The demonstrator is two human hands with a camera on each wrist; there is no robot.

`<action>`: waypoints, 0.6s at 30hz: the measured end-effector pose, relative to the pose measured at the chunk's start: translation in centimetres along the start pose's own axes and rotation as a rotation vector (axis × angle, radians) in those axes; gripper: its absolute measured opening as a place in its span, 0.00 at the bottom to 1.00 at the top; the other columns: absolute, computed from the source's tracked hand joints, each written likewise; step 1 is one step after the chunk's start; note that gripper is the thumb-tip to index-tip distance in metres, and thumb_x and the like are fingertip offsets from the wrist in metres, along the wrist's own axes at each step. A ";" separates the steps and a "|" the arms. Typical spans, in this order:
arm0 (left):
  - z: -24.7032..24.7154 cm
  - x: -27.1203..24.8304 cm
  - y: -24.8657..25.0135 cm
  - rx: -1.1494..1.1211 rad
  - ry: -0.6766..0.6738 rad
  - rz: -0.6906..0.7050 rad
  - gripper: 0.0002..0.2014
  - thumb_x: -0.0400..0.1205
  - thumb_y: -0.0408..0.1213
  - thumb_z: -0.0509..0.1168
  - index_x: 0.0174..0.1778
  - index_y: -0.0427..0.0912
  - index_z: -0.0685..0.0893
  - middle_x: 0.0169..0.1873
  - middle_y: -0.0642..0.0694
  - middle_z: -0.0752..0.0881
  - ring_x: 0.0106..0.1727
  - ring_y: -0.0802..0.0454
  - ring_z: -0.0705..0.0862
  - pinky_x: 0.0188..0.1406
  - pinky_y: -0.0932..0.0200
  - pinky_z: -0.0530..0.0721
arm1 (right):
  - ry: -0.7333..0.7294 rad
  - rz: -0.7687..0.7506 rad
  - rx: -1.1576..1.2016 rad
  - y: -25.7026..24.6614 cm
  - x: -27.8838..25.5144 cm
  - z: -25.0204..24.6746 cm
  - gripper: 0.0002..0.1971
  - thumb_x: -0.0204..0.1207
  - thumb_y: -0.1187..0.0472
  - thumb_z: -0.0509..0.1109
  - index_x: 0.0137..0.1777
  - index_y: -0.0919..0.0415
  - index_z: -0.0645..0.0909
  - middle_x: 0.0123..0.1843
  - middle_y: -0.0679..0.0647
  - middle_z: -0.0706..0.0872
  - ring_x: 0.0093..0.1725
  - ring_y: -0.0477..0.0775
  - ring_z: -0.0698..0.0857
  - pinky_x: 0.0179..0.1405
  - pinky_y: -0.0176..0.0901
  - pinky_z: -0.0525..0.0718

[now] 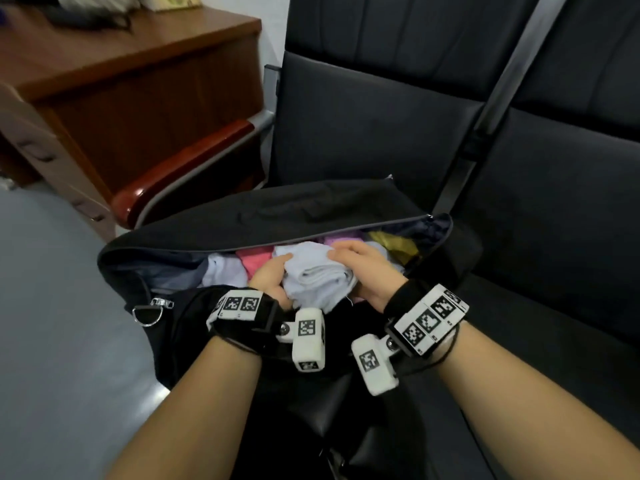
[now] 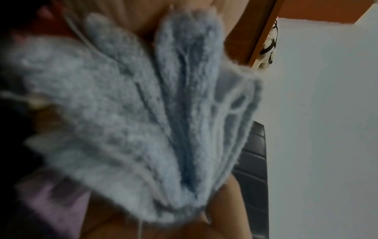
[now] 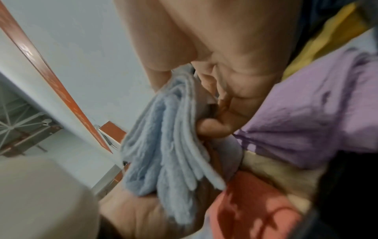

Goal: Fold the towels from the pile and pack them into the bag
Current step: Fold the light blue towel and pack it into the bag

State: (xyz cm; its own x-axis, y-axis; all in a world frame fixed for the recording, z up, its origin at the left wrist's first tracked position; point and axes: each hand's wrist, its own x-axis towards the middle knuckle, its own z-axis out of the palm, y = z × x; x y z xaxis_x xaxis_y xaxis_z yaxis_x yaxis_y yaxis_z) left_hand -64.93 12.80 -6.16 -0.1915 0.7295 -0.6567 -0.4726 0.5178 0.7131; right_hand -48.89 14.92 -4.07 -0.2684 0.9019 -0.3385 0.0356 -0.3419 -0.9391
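Observation:
A folded pale blue towel (image 1: 317, 277) sits in the mouth of an open black duffel bag (image 1: 263, 216) that lies on a dark seat. My left hand (image 1: 268, 275) grips its left side and my right hand (image 1: 360, 268) grips its right side, fingers curled over the top. Both wrist views show the towel's stacked folds close up (image 2: 143, 113) (image 3: 169, 145), pinched between fingers and palm. Inside the bag lie other towels: pink (image 1: 256, 259), white (image 1: 221, 271), lilac (image 3: 317, 113), yellow (image 1: 394, 245).
The bag's zip flap (image 1: 311, 223) hangs over the far side of the opening. A metal D-ring (image 1: 147, 311) hangs at the bag's left end. A red-capped armrest (image 1: 180, 168) and a wooden desk (image 1: 121, 64) stand left. More dark seats (image 1: 554, 202) run right.

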 end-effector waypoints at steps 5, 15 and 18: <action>-0.6 2.6 4.2 0.046 0.125 0.196 0.22 0.85 0.37 0.64 0.74 0.33 0.77 0.70 0.32 0.82 0.62 0.40 0.84 0.69 0.41 0.82 | -0.026 -0.255 -0.067 -1.1 2.7 1.2 0.17 0.74 0.70 0.73 0.60 0.54 0.85 0.51 0.55 0.88 0.45 0.45 0.86 0.46 0.34 0.84; -2.0 3.3 1.7 0.331 0.218 0.142 0.14 0.80 0.28 0.67 0.61 0.31 0.76 0.60 0.35 0.80 0.67 0.35 0.81 0.71 0.35 0.79 | -0.131 -0.118 -0.637 4.8 3.3 1.9 0.23 0.79 0.65 0.70 0.75 0.58 0.78 0.76 0.54 0.79 0.75 0.52 0.77 0.78 0.42 0.69; -2.1 1.7 1.9 0.385 0.223 0.199 0.22 0.81 0.31 0.67 0.70 0.31 0.73 0.60 0.37 0.80 0.66 0.37 0.80 0.65 0.40 0.82 | -0.156 -0.095 -0.752 4.2 2.8 2.2 0.26 0.79 0.61 0.71 0.78 0.55 0.75 0.78 0.53 0.77 0.77 0.51 0.75 0.77 0.38 0.67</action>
State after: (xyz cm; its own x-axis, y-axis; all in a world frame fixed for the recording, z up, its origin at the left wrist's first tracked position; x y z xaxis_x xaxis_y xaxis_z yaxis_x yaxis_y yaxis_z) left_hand -68.01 14.09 -6.44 -0.4452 0.7397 -0.5046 -0.0638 0.5359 0.8418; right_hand -51.56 15.41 -8.83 -0.4337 0.8515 -0.2948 0.6350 0.0567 -0.7704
